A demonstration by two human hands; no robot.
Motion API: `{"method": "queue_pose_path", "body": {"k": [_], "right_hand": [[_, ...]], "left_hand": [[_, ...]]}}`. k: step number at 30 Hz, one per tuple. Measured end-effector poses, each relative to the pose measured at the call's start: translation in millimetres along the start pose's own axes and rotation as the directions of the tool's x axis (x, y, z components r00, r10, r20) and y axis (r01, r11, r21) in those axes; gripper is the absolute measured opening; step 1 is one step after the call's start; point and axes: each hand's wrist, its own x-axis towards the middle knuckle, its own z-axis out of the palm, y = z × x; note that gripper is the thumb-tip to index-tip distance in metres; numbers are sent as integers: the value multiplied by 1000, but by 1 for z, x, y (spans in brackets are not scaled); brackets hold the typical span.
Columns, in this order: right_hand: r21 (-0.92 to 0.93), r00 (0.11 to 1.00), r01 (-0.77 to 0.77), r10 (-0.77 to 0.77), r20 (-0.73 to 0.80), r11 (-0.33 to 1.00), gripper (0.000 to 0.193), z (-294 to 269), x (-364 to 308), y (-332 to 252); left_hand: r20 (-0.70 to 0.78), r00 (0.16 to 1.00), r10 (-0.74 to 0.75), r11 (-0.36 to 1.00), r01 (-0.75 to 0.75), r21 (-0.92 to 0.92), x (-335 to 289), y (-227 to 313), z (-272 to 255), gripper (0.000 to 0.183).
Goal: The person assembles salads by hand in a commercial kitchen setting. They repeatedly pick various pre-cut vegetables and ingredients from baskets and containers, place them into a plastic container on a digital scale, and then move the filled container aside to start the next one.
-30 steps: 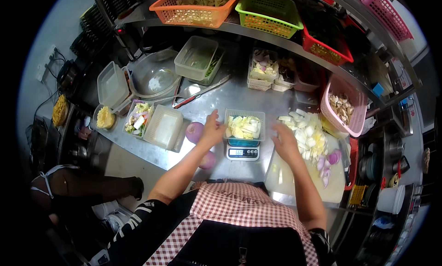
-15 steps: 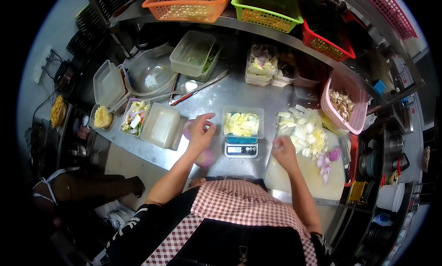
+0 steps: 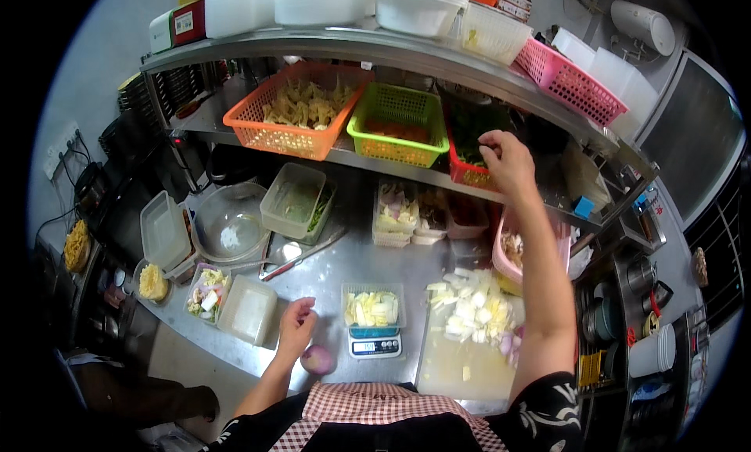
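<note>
My right hand (image 3: 508,162) is raised at the shelf, over the near edge of a red basket (image 3: 468,172) of dark green leaves. Its fingers are loosely bent and apart, with nothing visible in them. Low over the table, my left hand (image 3: 297,327) is open, fingers half bent and nothing in them. Beside it lies a purple onion (image 3: 317,360). A clear container of chopped cabbage (image 3: 371,309) sits on a digital scale (image 3: 375,345) between my arms. Cut pale vegetable pieces (image 3: 473,307) and purple onion pieces (image 3: 510,345) lie on the cutting board (image 3: 461,374).
An orange basket (image 3: 285,143) and a green basket (image 3: 399,151) share the shelf. Below stand a steel bowl (image 3: 231,221), plastic tubs (image 3: 293,201), a container of mixed vegetables (image 3: 207,294) and an empty one (image 3: 248,311). A pink basket of sliced mushrooms (image 3: 504,256) is partly behind my right arm.
My right hand has gone from beside the cutting board up to the red basket. My left hand stays low near the onion. The view has tilted up, showing more of the shelves.
</note>
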Motion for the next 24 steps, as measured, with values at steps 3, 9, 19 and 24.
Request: {"method": "queue_pose_path", "body": {"k": [3, 9, 19, 24], "right_hand": [[-136, 841, -188, 231, 490, 973, 66, 14, 53, 67], [-205, 701, -282, 347, 623, 937, 71, 47, 60, 99], [71, 923, -381, 375, 81, 922, 35, 55, 74, 153], [160, 916, -401, 392, 86, 902, 30, 37, 63, 135]], "left_hand": [[17, 1000, -9, 1000, 9, 21, 5, -4, 4, 29], [28, 1000, -8, 1000, 8, 28, -3, 10, 5, 29], [44, 998, 43, 998, -41, -38, -6, 17, 4, 29], [54, 998, 16, 997, -12, -75, -8, 14, -4, 29]]}}
